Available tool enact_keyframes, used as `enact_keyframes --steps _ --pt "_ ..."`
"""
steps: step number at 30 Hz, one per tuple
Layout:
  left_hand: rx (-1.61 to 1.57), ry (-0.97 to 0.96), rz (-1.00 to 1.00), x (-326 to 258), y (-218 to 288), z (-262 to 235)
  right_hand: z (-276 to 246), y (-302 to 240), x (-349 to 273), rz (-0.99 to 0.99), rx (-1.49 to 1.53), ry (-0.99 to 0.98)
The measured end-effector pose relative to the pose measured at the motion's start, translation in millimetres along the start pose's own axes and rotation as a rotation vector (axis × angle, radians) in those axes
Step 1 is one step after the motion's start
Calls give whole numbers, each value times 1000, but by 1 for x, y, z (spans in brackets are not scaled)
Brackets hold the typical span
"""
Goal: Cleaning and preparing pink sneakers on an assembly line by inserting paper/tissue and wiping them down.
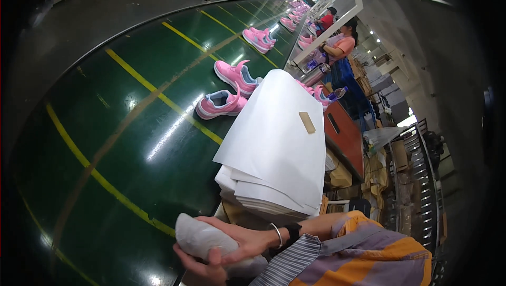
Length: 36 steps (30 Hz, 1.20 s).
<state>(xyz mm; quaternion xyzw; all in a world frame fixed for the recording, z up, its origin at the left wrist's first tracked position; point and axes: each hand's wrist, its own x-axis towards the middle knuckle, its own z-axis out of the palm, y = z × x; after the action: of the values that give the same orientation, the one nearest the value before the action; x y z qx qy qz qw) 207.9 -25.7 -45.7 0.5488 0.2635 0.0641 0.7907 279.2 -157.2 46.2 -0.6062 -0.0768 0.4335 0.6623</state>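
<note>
Both hands (pixel 232 254) are closed around a paper wad (pixel 203 238), held near the paper stack (pixel 274 144). For good shape, it should be squeezed evenly before a shoe (pixel 220 104) is filled.

Counts, quick: 2 hands at the lower edge, left hand (pixel 203 271) and right hand (pixel 242 238), both round 1 white paper wad (pixel 203 237). 1 silver bangle (pixel 277 235) and 1 black wristband (pixel 293 230) on the right wrist. 1 stack of white paper sheets (pixel 274 144), w/ 1 small tan card (pixel 307 122) on top. 1 green conveyor belt (pixel 132 128). Pink sneakers: 1 pair nearest (pixel 229 88), 1 pair further up (pixel 258 38), more pairs beyond, too small and blurred to count. 2 co-workers along the line: 1 in a pink top (pixel 341 43), 1 in red (pixel 327 20). 1 metal flask (pixel 315 74).
</note>
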Motion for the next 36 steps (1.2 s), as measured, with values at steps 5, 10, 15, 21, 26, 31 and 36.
enact_keyframes --steps 5,10,15,21,26,31,36 --pt "-103 -108 -80 55 28 -20 -78 -42 58 -216 -629 -119" --pt "-103 13 -89 73 23 -42 -227 -67 122 32 -1440 514" --pt "270 -54 67 75 25 -51 -277 -46 173 518 -1503 187" --pt "853 -226 394 110 51 -41 -282 -69 148 24 -1680 606" --pt "1077 -374 633 145 62 14 -317 -97 137 407 -1802 352" --pt "1228 -568 707 167 73 85 -308 -96 143 260 -1734 -153" --pt "1468 -767 617 194 62 145 -392 -164 90 -510 -1128 513"
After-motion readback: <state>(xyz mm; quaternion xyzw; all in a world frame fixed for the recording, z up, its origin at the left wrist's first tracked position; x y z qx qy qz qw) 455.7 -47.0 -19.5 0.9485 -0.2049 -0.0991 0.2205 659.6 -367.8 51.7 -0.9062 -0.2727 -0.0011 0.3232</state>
